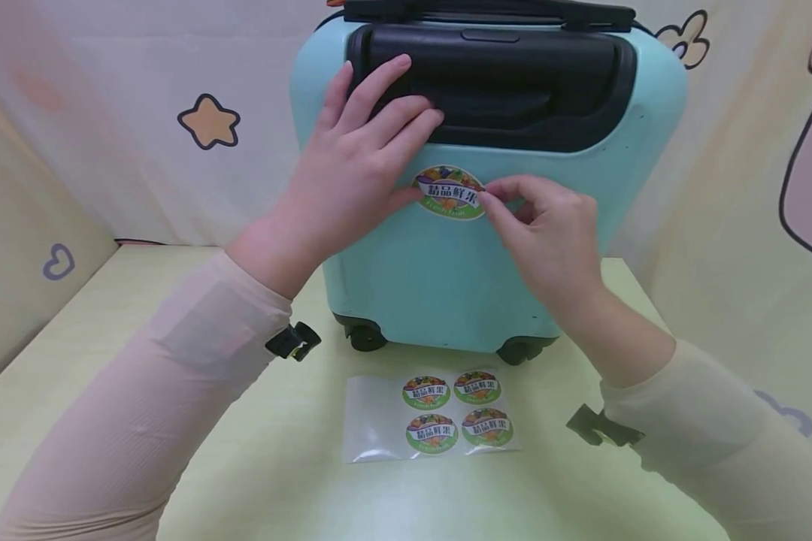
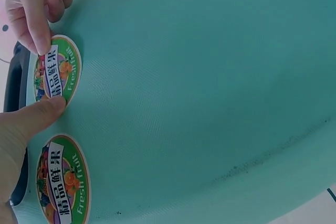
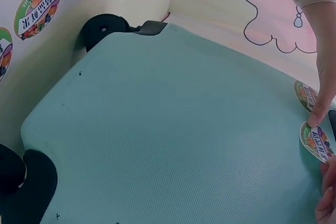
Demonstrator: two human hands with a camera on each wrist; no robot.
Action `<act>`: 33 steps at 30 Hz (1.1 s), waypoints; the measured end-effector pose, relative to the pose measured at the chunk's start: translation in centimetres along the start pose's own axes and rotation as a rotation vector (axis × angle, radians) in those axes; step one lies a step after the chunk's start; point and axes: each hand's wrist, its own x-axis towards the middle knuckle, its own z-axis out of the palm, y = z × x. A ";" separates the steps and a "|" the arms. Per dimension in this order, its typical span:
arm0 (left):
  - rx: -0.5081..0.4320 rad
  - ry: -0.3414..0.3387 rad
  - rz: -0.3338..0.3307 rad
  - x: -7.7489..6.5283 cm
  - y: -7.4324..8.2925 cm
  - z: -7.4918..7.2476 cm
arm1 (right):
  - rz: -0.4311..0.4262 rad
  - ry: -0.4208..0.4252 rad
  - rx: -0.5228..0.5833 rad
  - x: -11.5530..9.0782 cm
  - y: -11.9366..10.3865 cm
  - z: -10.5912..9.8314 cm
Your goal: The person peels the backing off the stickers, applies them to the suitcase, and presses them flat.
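Note:
A light teal suitcase (image 1: 440,285) stands upright with an oval fruit sticker (image 1: 449,204) against its front, just below the black recessed panel (image 1: 514,75). My right hand (image 1: 555,233) pinches the sticker's right edge between thumb and forefinger. My left hand (image 1: 355,161) lies over the upper left of the suitcase, fingers spread on the black panel, its thumb pressing the sticker's left end. In the left wrist view a second matching sticker (image 2: 64,182) is on the suitcase beside the first; the left hand hides it in the head view.
A clear-white sheet (image 1: 375,421) with several more fruit stickers lies on the pale table (image 1: 277,451) in front of the suitcase's wheels (image 1: 367,336). Behind stands a cloth backdrop (image 1: 243,68) with cartoon shapes. Dark camera mounts (image 1: 294,342) sit at both wrists.

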 end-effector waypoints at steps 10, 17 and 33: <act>0.016 -0.019 -0.017 0.2 0.5 -0.1 | -0.057 0.034 -0.050 0.1 0.1 0.1; 0.033 -0.027 -0.029 0.3 0.8 -0.1 | -0.103 0.058 -0.075 0.2 0.6 0.3; -0.011 -0.019 -0.053 0.2 0.8 0.1 | -0.403 0.123 -0.326 0.0 1.2 0.6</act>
